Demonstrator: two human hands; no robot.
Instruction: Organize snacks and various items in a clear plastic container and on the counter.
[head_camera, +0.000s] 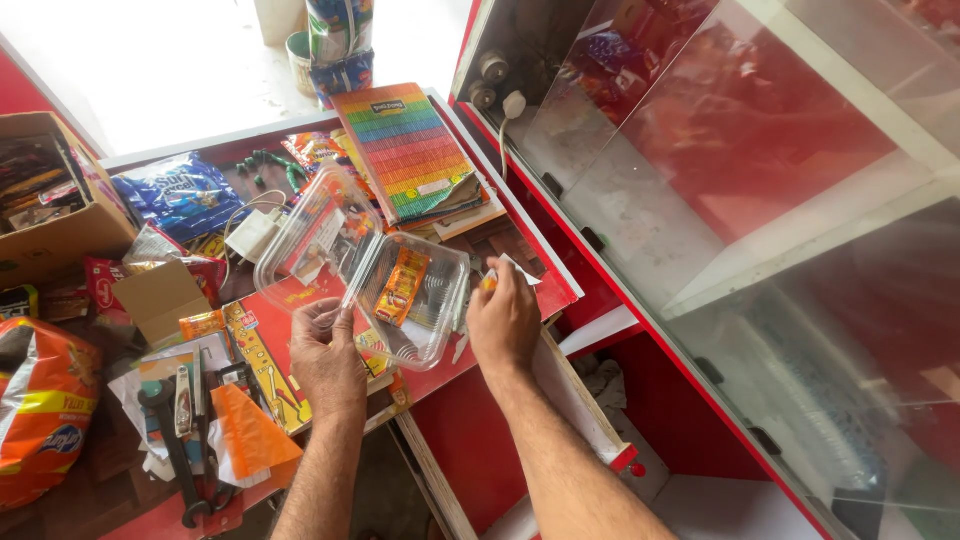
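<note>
Clear plastic clamshell box (405, 290) sits dead centre of the red counter (520, 260), lid (315, 225) flung open w/ the hinge running diagonally, lid leaning up toward 10 o'clock. Inside the tray half: an orange-yellow sachet (402, 285), lying lengthwise, tilted toward 1 o'clock. Left hand (325, 355) is at the tray's 8 o'clock corner, thumb & fingers pinched on the near rim, so clamped on the box. Right hand (505, 320) at the tray's 3 o'clock, just beside its edge, fingers curled shut round a small orange bit w/ a scrap of white paper (515, 268) poking out above the knuckles; can't tell exactly what the orange bit is.

Moving outward. At 12 o'clock from the box, a rainbow-striped pack (405, 150) lies flat on a stack of booklets. At 10 o'clock, a white charger w/ cable (252, 235), & beyond it a blue snack bag (180, 195). At 9 o'clock a small brown carton (160, 297), open flap up. Further, at the far left edge, a big cardboard box (60, 215) stuffed w/ packets. Down at 8 o'clock an orange snack bag (40, 405), plus black-handled tools (180, 440) lying on papers. Right of everything, from 1 to 4 o'clock, a glass display case (760, 200) w/ red interior & white shelves. Below the right forearm, an open drawer (580, 400) juts out.
</note>
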